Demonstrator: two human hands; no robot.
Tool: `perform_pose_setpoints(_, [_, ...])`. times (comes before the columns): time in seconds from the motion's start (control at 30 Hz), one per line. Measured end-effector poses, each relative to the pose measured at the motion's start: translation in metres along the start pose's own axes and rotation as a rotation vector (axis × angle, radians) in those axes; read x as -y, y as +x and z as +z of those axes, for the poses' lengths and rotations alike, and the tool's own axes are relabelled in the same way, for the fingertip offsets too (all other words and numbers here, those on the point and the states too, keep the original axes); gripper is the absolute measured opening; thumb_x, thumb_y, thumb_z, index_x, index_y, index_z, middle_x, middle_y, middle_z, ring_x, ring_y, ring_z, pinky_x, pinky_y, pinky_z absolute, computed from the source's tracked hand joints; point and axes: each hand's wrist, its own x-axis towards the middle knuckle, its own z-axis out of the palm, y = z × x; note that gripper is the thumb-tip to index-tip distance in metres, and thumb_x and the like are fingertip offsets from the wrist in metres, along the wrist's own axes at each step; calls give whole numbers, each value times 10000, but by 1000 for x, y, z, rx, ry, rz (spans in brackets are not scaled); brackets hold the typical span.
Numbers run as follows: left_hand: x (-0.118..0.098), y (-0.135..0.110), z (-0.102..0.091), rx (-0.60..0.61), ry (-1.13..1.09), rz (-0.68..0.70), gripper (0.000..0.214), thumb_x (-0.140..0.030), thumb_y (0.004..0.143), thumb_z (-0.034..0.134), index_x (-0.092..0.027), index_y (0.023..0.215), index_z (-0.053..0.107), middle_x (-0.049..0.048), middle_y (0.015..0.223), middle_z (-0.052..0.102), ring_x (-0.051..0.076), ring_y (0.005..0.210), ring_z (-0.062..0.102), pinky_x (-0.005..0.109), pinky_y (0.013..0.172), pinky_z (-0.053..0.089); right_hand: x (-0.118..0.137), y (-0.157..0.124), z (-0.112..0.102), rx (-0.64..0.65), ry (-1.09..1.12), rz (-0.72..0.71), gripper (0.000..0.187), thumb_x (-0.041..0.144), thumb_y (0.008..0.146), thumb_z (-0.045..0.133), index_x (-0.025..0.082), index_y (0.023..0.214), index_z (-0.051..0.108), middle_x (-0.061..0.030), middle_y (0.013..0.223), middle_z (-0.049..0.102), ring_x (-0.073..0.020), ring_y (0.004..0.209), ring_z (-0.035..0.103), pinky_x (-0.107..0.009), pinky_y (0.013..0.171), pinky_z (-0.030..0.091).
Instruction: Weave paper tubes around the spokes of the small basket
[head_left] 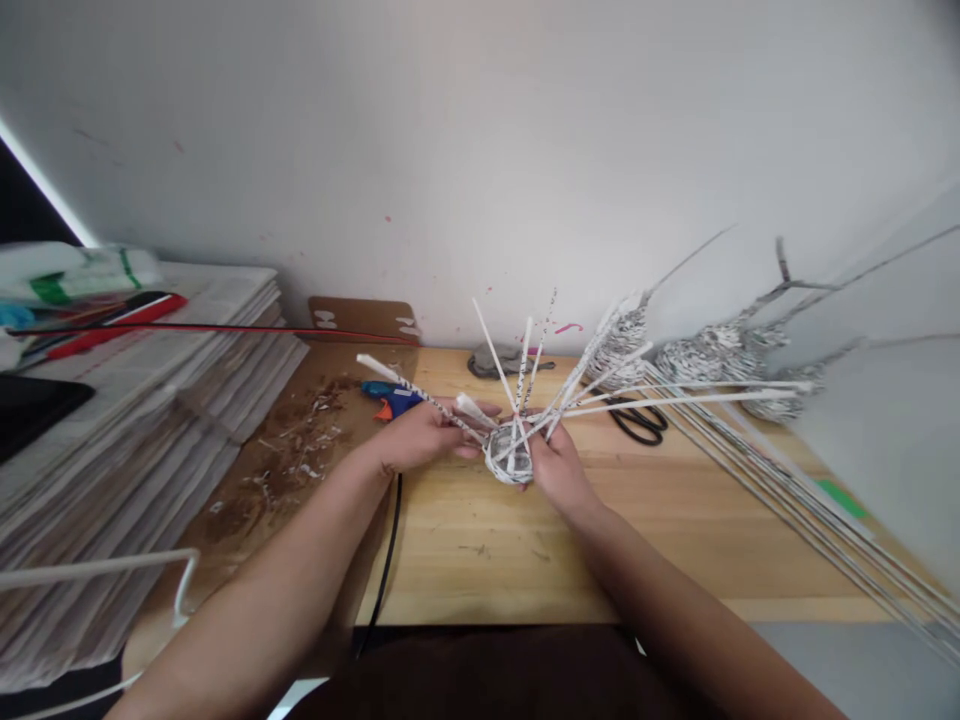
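Between my hands is a small round basket [495, 468] woven from rolled newspaper tubes, held over the table. Several white paper tubes [523, 365] fan out from it, upward and to the right. My left hand [429, 436] grips its left side, thumb and fingers around a paper tube [409, 385] by the rim. On the right side, my right hand [559, 468] pinches the rim where several tubes meet; some of its fingers are hidden. A blue glue gun [405, 400] lies just behind my left hand.
Stacked newspapers [150, 450] fill the left, beside cardboard [300, 450] strewn with paper scraps. Black-handled scissors [637, 422] and long paper tubes [780, 500] lie to the right. Several woven paper pieces [705, 355] stand along the wall. A black cable [386, 560] crosses the table's left side.
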Motion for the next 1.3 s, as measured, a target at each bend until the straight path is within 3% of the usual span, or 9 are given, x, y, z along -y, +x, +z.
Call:
perform_pose_setpoints(0.2, [10,5,2,-96,95,-33,338,-248,683,783,-176,1013,778,111,1005,781,194,772,728,230,575,550,-4,-1,3,23,-8,59,283,454,857,575,212,1000,540,48,621,606,-133,415,545,-228,291,450])
perform_pose_setpoints(0.37, [11,5,-6,-48,212,-84,296,-253,747,711,-190,1031,766,65,837,762,138,656,687,236,597,576,-4,0,2,16,-10,29,319,479,855,580,205,1014,545,33,657,608,-132,420,539,-239,295,456])
perform_pose_setpoints(0.47, [13,4,-7,-61,189,-78,347,-235,739,706,-176,1079,736,52,787,738,145,663,688,263,633,594,-4,2,0,-53,-3,-7,319,493,859,578,210,1005,553,38,644,593,-129,427,536,-237,315,460])
perform_pose_setpoints(0.57, [14,5,4,-136,187,-33,376,-246,732,716,-166,1100,721,62,811,745,162,669,693,272,626,588,-5,4,-2,-143,-3,-71,311,488,874,565,211,1016,559,23,672,613,-131,438,539,-240,333,460])
perform_pose_setpoints(0.67, [13,4,19,-279,345,1,218,-348,777,689,-161,869,757,54,717,740,166,544,651,254,504,526,-8,4,-1,-170,-47,-123,285,474,899,542,219,1024,563,-17,778,665,-153,498,585,-256,365,479])
perform_pose_setpoints(0.8, [10,2,32,-412,595,94,176,-345,786,695,-189,752,770,44,714,761,190,622,680,252,551,501,-14,3,2,-171,-86,-200,267,471,926,521,232,1031,574,-56,879,705,-198,644,658,-284,474,526])
perform_pose_setpoints(0.97, [15,2,33,-504,670,120,152,-295,763,679,-182,683,741,43,700,753,186,640,663,250,575,481,-15,0,5,-151,-106,-214,299,510,912,535,231,1000,599,-69,862,716,-230,722,679,-305,538,541])
perform_pose_setpoints(1.2, [17,3,37,-559,700,213,85,-235,756,673,-207,729,748,53,784,776,229,756,694,287,662,511,-18,-2,6,-101,-123,-187,286,494,919,525,239,1023,604,-68,889,718,-220,687,665,-310,530,537])
perform_pose_setpoints(1.3, [17,3,37,-558,764,217,127,-250,785,659,-200,693,733,58,738,758,222,703,675,296,654,490,-19,-3,7,-97,-105,-179,295,498,915,534,234,1022,611,-70,891,719,-216,672,659,-313,538,538])
